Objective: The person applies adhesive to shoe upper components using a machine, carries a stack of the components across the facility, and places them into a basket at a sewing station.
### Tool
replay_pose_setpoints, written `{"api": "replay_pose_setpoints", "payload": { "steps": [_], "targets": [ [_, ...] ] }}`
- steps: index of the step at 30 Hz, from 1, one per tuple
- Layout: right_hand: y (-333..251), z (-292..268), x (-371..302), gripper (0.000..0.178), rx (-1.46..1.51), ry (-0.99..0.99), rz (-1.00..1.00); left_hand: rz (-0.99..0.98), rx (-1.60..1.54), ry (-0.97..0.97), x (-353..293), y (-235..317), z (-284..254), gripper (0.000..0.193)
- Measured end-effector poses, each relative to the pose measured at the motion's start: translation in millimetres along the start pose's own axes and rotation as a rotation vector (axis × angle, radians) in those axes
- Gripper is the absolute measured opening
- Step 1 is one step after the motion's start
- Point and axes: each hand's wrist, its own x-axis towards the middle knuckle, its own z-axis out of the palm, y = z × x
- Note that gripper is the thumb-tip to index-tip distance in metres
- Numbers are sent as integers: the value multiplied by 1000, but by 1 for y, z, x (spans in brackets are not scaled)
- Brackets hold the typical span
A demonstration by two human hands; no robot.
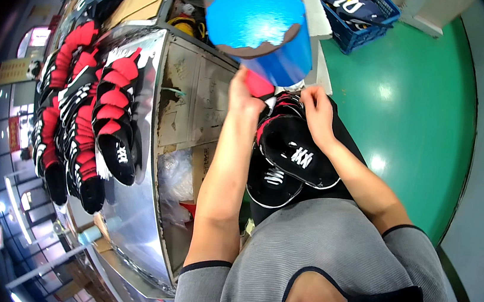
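My left hand (pixel 247 97) is closed on the red-lined part of a shoe upper (pixel 259 85), right below a blue machine head. The machine hides some of its fingers. My right hand (pixel 319 115) is beside the stack, fingers curled in toward their tips; what they grip is too small to tell. Across my lap lie several black shoe uppers (pixel 298 151) with white laces and red lining, toes toward me. The blue machine head (pixel 257 18) has glossy paint worn to brown along its rim.
To the left, rows of black and red shoe uppers (pixel 116 110) lie on a metal-topped bench (pixel 141 199). Plastic bags (pixel 176 176) fill its open shelf. At the far right, a blue crate (pixel 356 39) with dark printed pieces stands on the green floor (pixel 411 128).
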Motion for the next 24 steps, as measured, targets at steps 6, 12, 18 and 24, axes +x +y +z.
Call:
{"api": "replay_pose_setpoints", "payload": {
  "steps": [6,12,18,24],
  "targets": [
    [-7,7,-5,43,-212,-792,-108,637,124,25,-114,84,-111,35],
    [-38,26,0,31,-534,-1040,-476,702,202,519,-140,185,-246,28],
    [-71,-1,-16,29,-406,-575,-373,769,298,161,0,264,-302,45],
    [-84,-19,-38,46,64,-466,-18,776,516,390,-36,237,-275,30]
  ]
}}
